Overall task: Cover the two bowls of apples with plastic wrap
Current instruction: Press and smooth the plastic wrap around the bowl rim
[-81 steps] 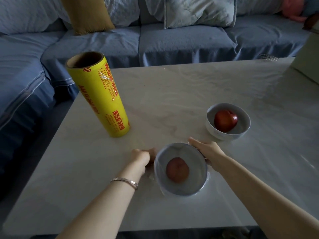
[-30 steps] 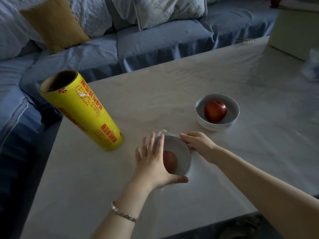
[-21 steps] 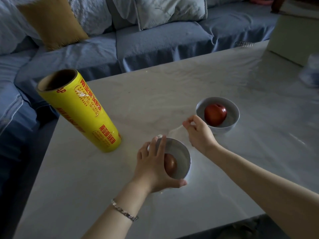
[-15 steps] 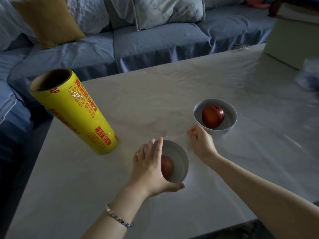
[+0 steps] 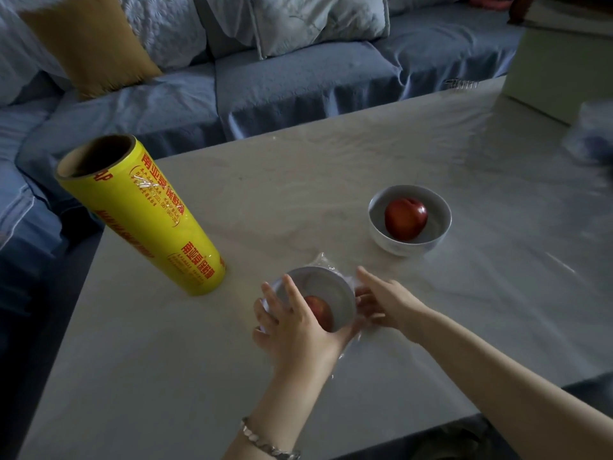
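A blue sofa (image 5: 298, 84) is running along the far and left sides of the scene, with a mustard cushion (image 5: 89, 41) leaning against its back. In front of it a pale table (image 5: 331, 167) is carrying everything else, and a light box (image 5: 557, 71) is sitting at its far right corner.

A yellow roll (image 5: 142, 220) of wrap with red lettering is standing upright on the left part of the table, well apart from the far bowl (image 5: 398, 249). That white bowl is sitting level on the right, uncovered, with a red apple (image 5: 405, 219) lying inside it.

Nearer the person, the near bowl (image 5: 328, 287) is tipping up on its edge, its mouth facing the camera and a second apple (image 5: 320, 310) showing low inside it. Clear plastic wrap (image 5: 326, 260) is clinging over this bowl and bunching in crinkles at its top and lower right.

The left hand (image 5: 295, 330) is holding the near bowl from the left, its fingers spread across the rim and its thumb hooking under the lower edge. The right hand (image 5: 388, 303) is lying with straight fingers against the bowl's right side, pressing the wrap there. A silver bracelet (image 5: 265, 446) is circling the left wrist.
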Demonstrator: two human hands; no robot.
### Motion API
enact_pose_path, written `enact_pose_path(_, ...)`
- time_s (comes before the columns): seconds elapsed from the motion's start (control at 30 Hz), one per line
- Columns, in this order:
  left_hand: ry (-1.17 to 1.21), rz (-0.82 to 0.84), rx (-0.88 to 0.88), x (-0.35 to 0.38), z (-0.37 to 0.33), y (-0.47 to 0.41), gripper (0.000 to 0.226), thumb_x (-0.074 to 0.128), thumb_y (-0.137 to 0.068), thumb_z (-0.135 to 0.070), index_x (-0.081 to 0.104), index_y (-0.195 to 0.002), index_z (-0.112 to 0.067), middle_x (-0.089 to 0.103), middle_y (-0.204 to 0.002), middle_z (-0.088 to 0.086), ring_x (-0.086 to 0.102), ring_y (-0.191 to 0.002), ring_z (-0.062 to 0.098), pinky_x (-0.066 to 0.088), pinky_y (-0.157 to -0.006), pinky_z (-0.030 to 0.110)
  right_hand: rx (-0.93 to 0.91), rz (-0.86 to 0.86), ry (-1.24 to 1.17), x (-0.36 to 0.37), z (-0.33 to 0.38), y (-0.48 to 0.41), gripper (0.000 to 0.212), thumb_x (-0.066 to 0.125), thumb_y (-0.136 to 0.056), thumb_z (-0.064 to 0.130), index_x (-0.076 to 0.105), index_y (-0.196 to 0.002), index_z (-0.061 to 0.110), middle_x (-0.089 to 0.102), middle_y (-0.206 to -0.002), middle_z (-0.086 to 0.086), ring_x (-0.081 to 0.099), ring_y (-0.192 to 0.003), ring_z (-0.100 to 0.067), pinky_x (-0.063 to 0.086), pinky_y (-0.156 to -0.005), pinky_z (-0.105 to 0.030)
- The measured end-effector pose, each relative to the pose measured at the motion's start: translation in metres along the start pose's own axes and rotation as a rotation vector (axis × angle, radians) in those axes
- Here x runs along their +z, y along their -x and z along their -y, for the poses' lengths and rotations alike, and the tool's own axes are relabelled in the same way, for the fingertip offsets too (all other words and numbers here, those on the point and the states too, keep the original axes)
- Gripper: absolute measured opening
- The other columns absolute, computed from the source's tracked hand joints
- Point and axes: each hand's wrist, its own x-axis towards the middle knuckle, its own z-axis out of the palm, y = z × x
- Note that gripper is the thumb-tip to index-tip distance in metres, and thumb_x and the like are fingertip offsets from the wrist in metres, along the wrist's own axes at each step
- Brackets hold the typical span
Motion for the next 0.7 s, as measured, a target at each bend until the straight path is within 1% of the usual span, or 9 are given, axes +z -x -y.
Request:
enact_pose_path(0.07, 0.041, 0.050, 0.000, -0.002, 0.004, 0.002, 0.133, 0.061, -0.053, -0.080, -0.013, -0.146, -0.020, -0.016, -0.155, 0.013, -0.007, -0.142, 0.035, 0.017, -0.110, 0.053, -0.063, 0.039, 0.013, 0.005, -0.003, 0.002, 0.033, 0.054, -0.088, 0.043, 0.061, -0.080, 0.012, 0.055, -0.066, -0.001, 0.048, -0.053, -0.012, 0.040, -0.052, -0.019)
enact_pose_path(0.17, -0.006, 0.113, 0.074, -0.014, 0.019, 0.004, 0.132, 0.069, -0.053, -0.072, -0.015, -0.145, -0.026, -0.020, -0.155, 0.004, -0.009, -0.143, 0.033, 0.012, -0.113, 0.049, -0.149, 0.001, 0.011, 0.009, -0.003, 0.000, 0.025, 0.058, -0.088, 0.035, 0.060, -0.085, 0.010, 0.052, -0.068, -0.001, 0.049, -0.058, -0.012, 0.043, -0.052, -0.016)
enact_pose_path(0.27, -0.112, 0.166, 0.265, -0.029, 0.030, -0.005, 0.136, 0.073, -0.051, -0.069, -0.019, -0.143, -0.030, -0.026, -0.153, -0.002, -0.018, -0.142, 0.027, 0.002, -0.115, 0.046, -0.139, 0.029, -0.053, 0.010, 0.001, -0.001, 0.021, 0.060, -0.088, 0.029, 0.059, -0.087, 0.008, 0.053, -0.077, -0.007, 0.051, -0.071, -0.017, 0.049, -0.066, -0.022)
enact_pose_path(0.37, -0.185, 0.197, 0.434, -0.033, 0.028, -0.022, 0.141, 0.075, -0.047, -0.070, -0.024, -0.142, -0.033, -0.029, -0.153, -0.001, -0.027, -0.141, 0.024, -0.006, -0.116, 0.046, -0.169, 0.021, -0.035, 0.012, 0.006, 0.000, 0.022, 0.055, -0.092, 0.023, 0.056, -0.076, 0.008, 0.051, -0.071, -0.006, 0.049, -0.067, -0.016, 0.046, -0.067, -0.023)
enact_pose_path(0.47, -0.250, 0.206, 0.497, -0.025, 0.024, -0.032, 0.141, 0.072, -0.047, -0.073, -0.025, -0.141, -0.034, -0.022, -0.155, 0.005, -0.020, -0.143, 0.026, -0.004, -0.117, 0.049, -0.301, -0.144, 0.080, 0.016, 0.005, -0.001, 0.031, 0.045, -0.095, 0.019, 0.047, -0.065, 0.010, 0.050, -0.064, -0.005, 0.046, -0.058, -0.016, 0.045, -0.065, -0.031)
enact_pose_path(0.5, -0.272, 0.188, 0.506, -0.021, 0.025, -0.033, 0.140, 0.070, -0.047, -0.075, -0.024, -0.142, -0.033, -0.019, -0.156, 0.005, -0.017, -0.143, 0.026, -0.002, -0.116, 0.048, -0.345, -0.209, 0.144, 0.018, 0.004, -0.001, 0.029, 0.043, -0.095, 0.020, 0.045, -0.067, 0.011, 0.051, -0.063, -0.003, 0.046, -0.059, -0.018, 0.044, -0.067, -0.035)
enact_pose_path(0.57, -0.279, 0.150, 0.506, -0.017, 0.028, -0.034, 0.139, 0.067, -0.048, -0.076, -0.025, -0.141, -0.031, -0.015, -0.156, 0.003, -0.013, -0.143, 0.026, 0.001, -0.117, 0.046, -0.416, -0.296, 0.201, 0.023, 0.003, 0.001, 0.025, 0.039, -0.095, 0.023, 0.042, -0.072, 0.014, 0.051, -0.067, -0.001, 0.048, -0.065, -0.020, 0.042, -0.068, -0.035)
enact_pose_path(0.63, -0.278, 0.139, 0.506, -0.016, 0.030, -0.035, 0.138, 0.067, -0.049, -0.075, -0.026, -0.141, -0.031, -0.014, -0.156, 0.002, -0.013, -0.143, 0.025, 0.001, -0.117, 0.044, -0.484, -0.340, 0.188, 0.027, 0.002, 0.003, 0.022, 0.037, -0.097, 0.025, 0.038, -0.077, 0.016, 0.051, -0.073, 0.000, 0.047, -0.067, -0.019, 0.040, -0.067, -0.033)
enact_pose_path(0.7, -0.286, 0.140, 0.505, -0.017, 0.030, -0.035, 0.138, 0.067, -0.050, -0.075, -0.027, -0.141, -0.031, -0.016, -0.156, 0.001, -0.015, -0.143, 0.024, 0.001, -0.117, 0.044, -0.531, -0.365, 0.183, 0.028, 0.001, 0.004, 0.019, 0.035, -0.097, 0.025, 0.037, -0.083, 0.012, 0.050, -0.073, -0.001, 0.045, -0.066, -0.019, 0.039, -0.065, -0.033)
